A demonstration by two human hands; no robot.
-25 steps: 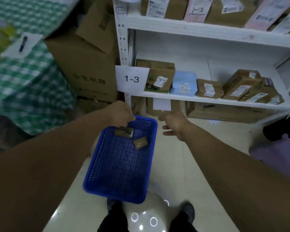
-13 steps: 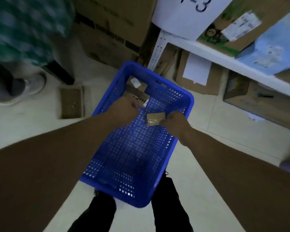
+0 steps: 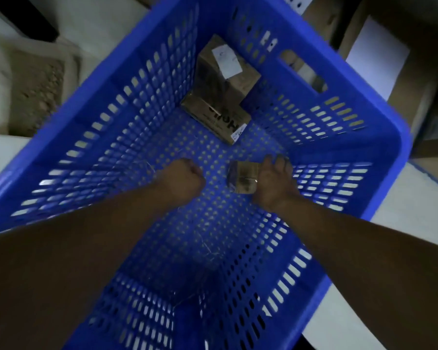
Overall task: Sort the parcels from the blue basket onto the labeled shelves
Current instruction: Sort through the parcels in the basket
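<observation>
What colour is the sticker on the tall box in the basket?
The sticker is white, on the brown box in the basket; head view shows it.

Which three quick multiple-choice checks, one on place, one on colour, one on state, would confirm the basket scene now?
1. Where is the small parcel?
A. on the floor outside
B. inside the blue basket, under the right hand
C. on a shelf

2. What colour is the label on the far box?
A. white
B. red
C. yellow

3. How is the left hand?
A. gripping the printed box
B. flat on the rim
C. fisted, holding nothing

Answers: 1 B, the right hand's fingers curl over it on the basket floor; 2 A, a white sticker shows on it; 3 C, its fingers are curled around nothing.
</observation>
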